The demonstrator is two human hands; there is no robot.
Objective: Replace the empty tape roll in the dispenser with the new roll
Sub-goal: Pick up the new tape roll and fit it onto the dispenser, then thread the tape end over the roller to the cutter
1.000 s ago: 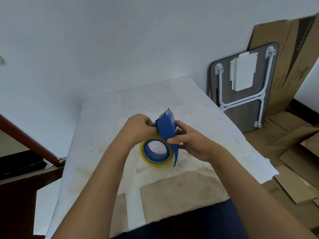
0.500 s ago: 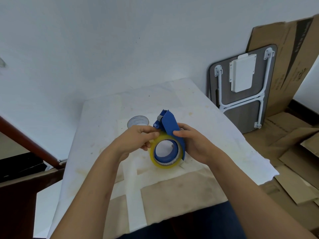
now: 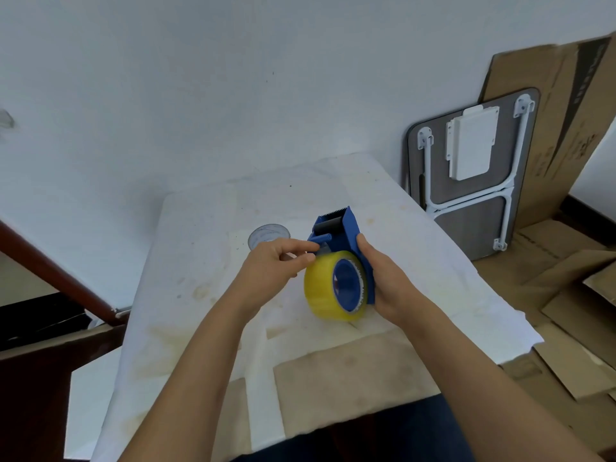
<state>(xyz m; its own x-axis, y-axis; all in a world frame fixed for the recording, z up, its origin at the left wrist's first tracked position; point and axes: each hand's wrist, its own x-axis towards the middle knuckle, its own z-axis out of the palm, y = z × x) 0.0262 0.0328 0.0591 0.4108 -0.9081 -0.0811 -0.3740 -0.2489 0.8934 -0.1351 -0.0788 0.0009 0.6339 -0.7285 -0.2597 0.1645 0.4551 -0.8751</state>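
A blue tape dispenser [image 3: 343, 232] is held above the white-covered table [image 3: 206, 228], its toothed cutter pointing away from me. A full yellow tape roll [image 3: 321, 290] sits on the dispenser's blue hub. My right hand [image 3: 383, 278] grips the dispenser's side plate from the right. My left hand [image 3: 273, 266] pinches at the top of the roll, thumb and forefinger closed on what looks like the tape end just under the roller. An empty clear tape core [image 3: 268, 234] lies on the table behind my left hand, partly hidden by it.
A folded grey table with white legs [image 3: 473, 175] leans on the wall at the right. Flattened cardboard [image 3: 560, 128] stands behind it and covers the floor at the right. A dark wooden rail [image 3: 56, 271] runs at the left.
The dispenser has turned so the roll's face and the cutter show. My left hand slid from the roll's side to its top. The empty core came into sight.
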